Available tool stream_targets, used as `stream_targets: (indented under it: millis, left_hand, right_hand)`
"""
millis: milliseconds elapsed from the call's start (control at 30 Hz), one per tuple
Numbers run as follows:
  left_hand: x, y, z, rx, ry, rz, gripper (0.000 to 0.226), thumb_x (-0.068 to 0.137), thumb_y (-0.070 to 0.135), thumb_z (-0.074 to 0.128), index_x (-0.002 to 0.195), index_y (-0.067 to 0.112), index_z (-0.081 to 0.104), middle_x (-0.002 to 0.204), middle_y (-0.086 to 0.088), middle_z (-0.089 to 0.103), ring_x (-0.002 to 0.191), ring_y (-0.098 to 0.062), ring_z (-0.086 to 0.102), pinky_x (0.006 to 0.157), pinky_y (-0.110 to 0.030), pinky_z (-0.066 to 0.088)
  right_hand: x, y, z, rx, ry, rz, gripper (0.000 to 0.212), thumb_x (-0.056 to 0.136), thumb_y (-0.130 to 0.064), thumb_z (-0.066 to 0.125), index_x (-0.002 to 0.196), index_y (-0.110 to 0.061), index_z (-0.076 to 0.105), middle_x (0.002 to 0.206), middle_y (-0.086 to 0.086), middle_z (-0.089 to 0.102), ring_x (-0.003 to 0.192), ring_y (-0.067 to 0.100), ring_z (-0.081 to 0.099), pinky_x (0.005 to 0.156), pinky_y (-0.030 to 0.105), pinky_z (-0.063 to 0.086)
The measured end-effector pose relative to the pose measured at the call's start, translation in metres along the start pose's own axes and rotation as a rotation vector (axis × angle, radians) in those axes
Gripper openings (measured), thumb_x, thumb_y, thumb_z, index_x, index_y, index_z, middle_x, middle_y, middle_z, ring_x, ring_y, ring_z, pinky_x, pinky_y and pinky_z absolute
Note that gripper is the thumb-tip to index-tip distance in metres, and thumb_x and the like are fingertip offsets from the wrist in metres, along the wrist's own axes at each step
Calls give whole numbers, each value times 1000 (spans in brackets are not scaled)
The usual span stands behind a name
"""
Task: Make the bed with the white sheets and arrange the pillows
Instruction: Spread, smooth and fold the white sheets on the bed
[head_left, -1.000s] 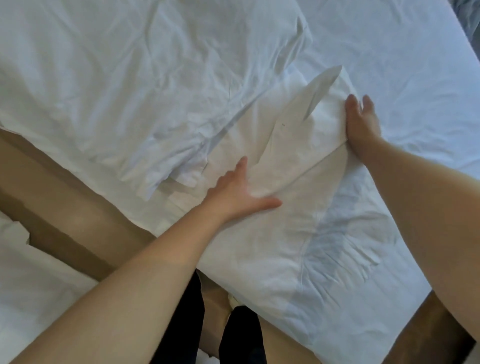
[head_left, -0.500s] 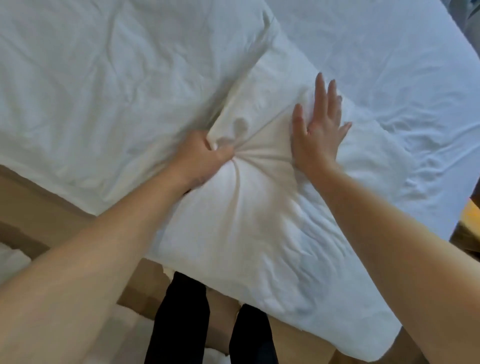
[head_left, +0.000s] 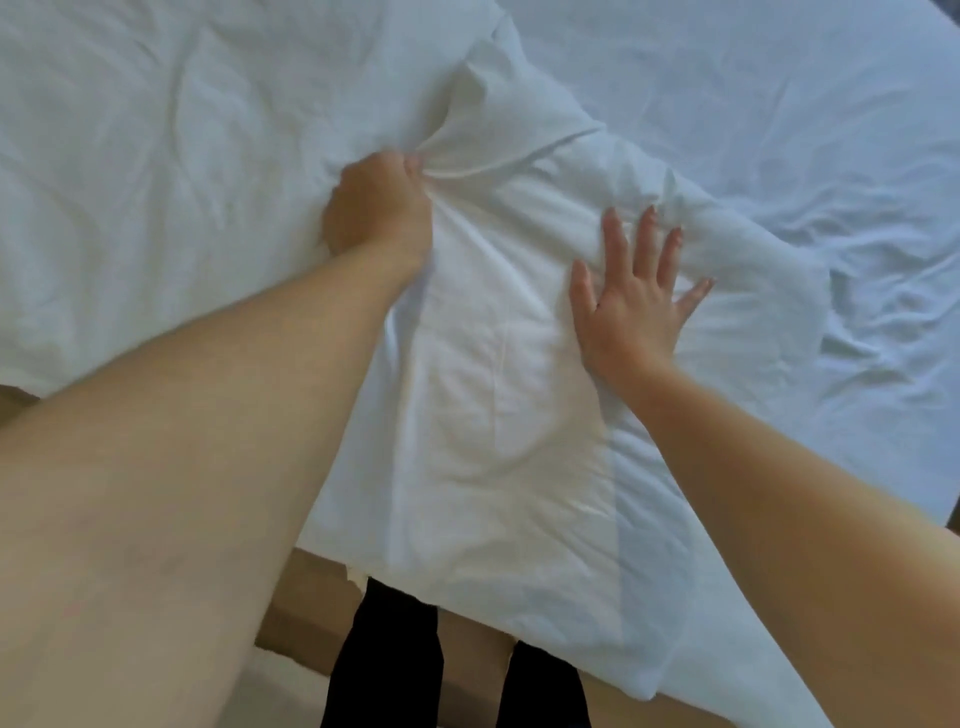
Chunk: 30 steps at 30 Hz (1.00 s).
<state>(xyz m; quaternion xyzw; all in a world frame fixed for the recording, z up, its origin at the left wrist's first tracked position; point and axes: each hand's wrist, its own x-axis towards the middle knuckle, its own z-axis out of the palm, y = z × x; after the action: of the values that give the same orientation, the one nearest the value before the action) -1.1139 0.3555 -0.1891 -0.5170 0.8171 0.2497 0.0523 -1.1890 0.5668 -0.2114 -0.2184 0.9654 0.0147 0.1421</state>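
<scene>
Pillow lies on the sheet, at its near edge. Left hand grips the bunched cover; right hand presses flat, fingers spread (left forearm hides the pillow's left side). Dark trouser legs stand below.

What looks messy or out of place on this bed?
The white pillow lies askew, bunched where the left hand grips it, its near corner overhanging the bed; the sheet to its right is wrinkled.

Left hand clenched tight, arm outstretched; right hand flat, fingers spread
</scene>
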Motion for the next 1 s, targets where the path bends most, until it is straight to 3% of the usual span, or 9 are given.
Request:
stream_targets:
  millis: [200, 300, 367, 433, 500, 633, 800, 900, 1000]
  left_hand:
    - [30, 50, -5, -82, -85, 78, 52, 98, 45, 34, 125, 5, 55, 128, -17, 58, 118, -35, 53, 92, -37, 42]
    - [69, 92, -7, -252, -184, -13, 57, 93, 47, 49, 129, 3, 55, 133, -17, 57, 122, -32, 54, 96, -34, 44]
    - [93, 107, -4, -270, -147, 27, 39, 88, 36, 57, 107, 3, 65, 127, -20, 60, 118, -32, 58, 94, -34, 48]
    - [110, 110, -3, -258, -80, 39, 27, 85, 31, 62, 95, 6, 67, 120, -14, 66, 113, -27, 61, 92, -28, 48]
    - [120, 115, 0, -225, -87, 2, 35, 86, 30, 63, 111, 7, 68, 121, -6, 67, 113, -22, 62, 94, -24, 45]
    - [124, 130, 19, -130, -112, -62, 43, 93, 16, 48, 134, 2, 48, 138, -12, 53, 125, -27, 51, 102, -28, 39]
    - [35, 125, 16, 120, 94, 530, 60, 98, 42, 35, 150, 12, 24, 154, -13, 27, 142, -33, 24, 112, -53, 20]
    - [-27, 101, 44, 313, 9, 897, 70, 92, 57, 23, 154, 24, 20, 162, -8, 14, 149, -32, 7, 112, -65, 0]
    - [-45, 80, 77, 540, -59, 945, 76, 87, 62, 14, 154, 27, 20, 163, -8, 10, 149, -31, 3, 111, -68, -4]
  right_hand:
    - [19, 60, -9, -27, -73, 67, 61, 99, -56, 17, 155, -35, 7, 165, -4, -2, 151, 21, -8, 113, 66, -9]
    - [67, 77, -29, 43, -88, 77, 56, 100, -51, 22, 151, -27, 25, 160, -1, 23, 150, 22, 11, 113, 63, -3]
    - [91, 92, -41, 69, -137, 70, 44, 100, -46, 25, 123, -19, 51, 138, 9, 52, 132, 28, 42, 109, 55, 20]
    - [102, 106, -46, 112, -108, 33, 33, 102, -42, 31, 90, -18, 52, 110, 15, 64, 106, 35, 57, 83, 41, 36]
    - [100, 115, -49, 122, 12, 7, 34, 103, -41, 33, 81, -19, 46, 99, 18, 65, 94, 38, 57, 70, 37, 32]
    - [96, 124, -45, 58, 136, 43, 32, 105, -36, 30, 82, -18, 44, 98, 18, 66, 93, 38, 57, 84, 43, 32]
    - [76, 145, -37, 171, 104, 192, 37, 100, -47, 33, 111, -20, 55, 123, 9, 56, 120, 31, 47, 104, 50, 24]
    - [37, 182, -30, 278, 3, 347, 52, 97, -58, 35, 138, -28, 44, 145, 2, 41, 138, 26, 32, 112, 61, 11]
    - [31, 213, -36, 210, -102, 313, 46, 93, -57, 43, 119, -21, 54, 124, 7, 53, 125, 32, 44, 100, 52, 31]
